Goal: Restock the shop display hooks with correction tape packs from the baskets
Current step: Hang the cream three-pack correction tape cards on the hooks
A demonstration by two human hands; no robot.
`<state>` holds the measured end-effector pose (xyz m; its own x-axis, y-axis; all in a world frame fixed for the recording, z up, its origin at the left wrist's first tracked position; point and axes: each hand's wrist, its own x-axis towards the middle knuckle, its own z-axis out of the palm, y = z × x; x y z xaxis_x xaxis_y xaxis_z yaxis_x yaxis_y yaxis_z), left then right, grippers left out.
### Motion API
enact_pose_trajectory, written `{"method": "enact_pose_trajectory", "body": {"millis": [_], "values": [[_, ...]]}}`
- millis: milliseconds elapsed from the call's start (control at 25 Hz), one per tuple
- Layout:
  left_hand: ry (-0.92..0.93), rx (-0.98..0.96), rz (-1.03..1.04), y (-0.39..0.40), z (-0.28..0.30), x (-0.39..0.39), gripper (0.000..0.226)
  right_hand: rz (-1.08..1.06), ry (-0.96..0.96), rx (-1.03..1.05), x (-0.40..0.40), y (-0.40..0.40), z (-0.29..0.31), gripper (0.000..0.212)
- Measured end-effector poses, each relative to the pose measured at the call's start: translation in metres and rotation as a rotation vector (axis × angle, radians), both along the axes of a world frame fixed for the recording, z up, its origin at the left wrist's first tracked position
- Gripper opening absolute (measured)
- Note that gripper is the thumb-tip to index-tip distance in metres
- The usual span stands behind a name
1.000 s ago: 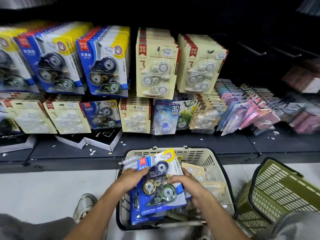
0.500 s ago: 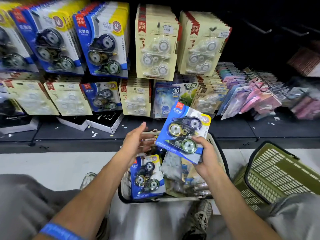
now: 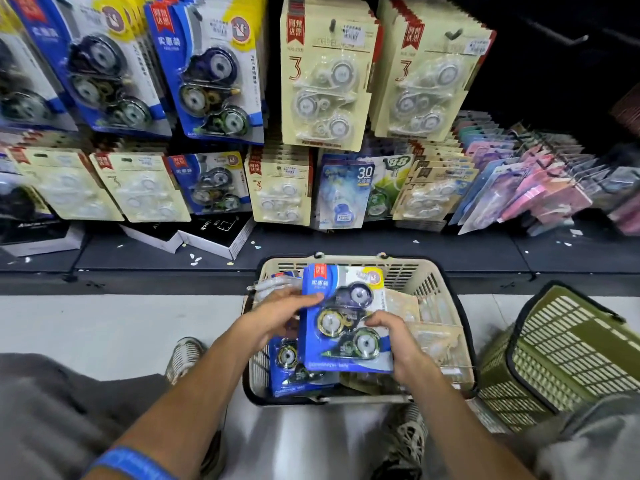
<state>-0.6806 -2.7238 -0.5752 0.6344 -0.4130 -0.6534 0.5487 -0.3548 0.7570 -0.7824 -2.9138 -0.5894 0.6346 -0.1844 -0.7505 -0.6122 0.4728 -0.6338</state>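
Observation:
Both hands hold one blue correction tape pack (image 3: 341, 320) above the beige basket (image 3: 429, 282). My left hand (image 3: 280, 315) grips its left edge, thumb on the front. At the lower right corner my right hand (image 3: 391, 336) holds the pack, fingers curled round the edge. Another blue pack (image 3: 294, 372) lies in the basket under it, beside clear beige packs (image 3: 433, 341). On the display hooks hang blue packs (image 3: 211, 74) at upper left and beige packs (image 3: 329, 74) at upper centre.
A green basket (image 3: 561, 351) lies tilted on the floor at the right. Black boxes (image 3: 211, 237) sit on the dark bottom shelf. Lower hooks carry a short row of blue packs (image 3: 211, 183) and pink packs (image 3: 540, 188). My shoes (image 3: 183, 355) stand by the beige basket.
The blue pack has come back down from shelf height to just above the basket. My left hand, open half a second ago, now grips its left edge.

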Motion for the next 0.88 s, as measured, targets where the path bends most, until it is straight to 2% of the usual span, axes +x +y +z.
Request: {"method": "enact_pose_trajectory", "body": {"millis": [80,200,360,400,520,640,800,880], "values": [[0.02,0.213,-0.16,0.008,-0.021,-0.005,0.055,0.045,0.063,-0.088,-0.008,-0.002,-0.009,0.026],[-0.077,0.371,-0.242,0.009,-0.032,-0.004,0.072,0.087,0.137,-0.14,-0.015,-0.003,-0.026,0.021],[-0.257,0.382,-0.081,0.008,-0.027,0.006,0.075,0.122,0.152,-0.172,-0.009,-0.011,-0.075,0.054],[-0.282,0.384,-0.038,0.008,-0.029,0.007,0.076,0.118,0.146,-0.165,-0.007,-0.007,-0.078,0.055],[-0.295,0.356,0.065,0.008,-0.034,0.013,0.083,0.071,0.088,-0.09,-0.004,0.017,-0.061,0.038],[-0.236,0.298,0.106,0.011,-0.034,0.017,0.092,0.12,0.057,-0.118,0.003,0.03,-0.068,0.046],[-0.257,0.321,0.052,0.016,-0.04,0.016,0.077,0.08,0.058,-0.129,0.003,0.031,-0.078,0.066],[-0.279,0.354,0.03,0.018,-0.044,0.019,0.076,0.082,0.03,-0.079,0.001,0.031,-0.081,0.067]]}}
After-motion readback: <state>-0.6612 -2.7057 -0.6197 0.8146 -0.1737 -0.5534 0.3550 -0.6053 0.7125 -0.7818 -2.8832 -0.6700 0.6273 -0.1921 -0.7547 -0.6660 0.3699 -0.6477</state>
